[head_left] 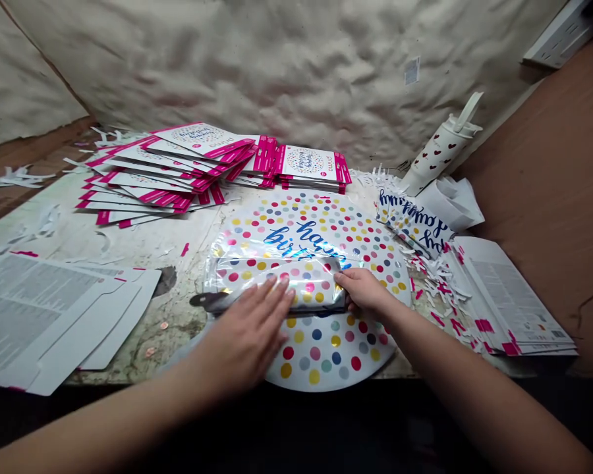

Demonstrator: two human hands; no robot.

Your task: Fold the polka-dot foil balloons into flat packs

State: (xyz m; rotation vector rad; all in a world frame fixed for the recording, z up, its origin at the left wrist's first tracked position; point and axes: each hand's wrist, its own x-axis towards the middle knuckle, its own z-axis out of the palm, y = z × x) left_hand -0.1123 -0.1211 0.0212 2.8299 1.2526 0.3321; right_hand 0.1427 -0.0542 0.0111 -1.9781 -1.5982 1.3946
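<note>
From my distant place, I see a folded foil bundle [277,280] lying across a dotted foil sheet [336,224], which is spread on the counter [178,339] in front of me. I cannot tell surely whether both are one piece or whether more than one sheet lies there. The two hands are apart: my left hand [254,322] lies with its fingers extended and pressed on the near left part of the bundle, and my right hand [363,289] pinches its right end, the thumb on top. A dark flat strip [210,301] comes out at the left end. I judge that the folding is partly done, because the bundle is narrow and rather flat, but the wide sheet around it is open, with its lettering partly covered. Behind it, a large pile of printed packets [207,141] and a smaller stack [309,164] look finished, though their inside is hidden. Flat cards [44,316] at the left and more cards [514,289] at the right seem unused. Paper shreds [445,289] lie beside the sheet, below the heart-patterned tumbler [432,158].
</note>
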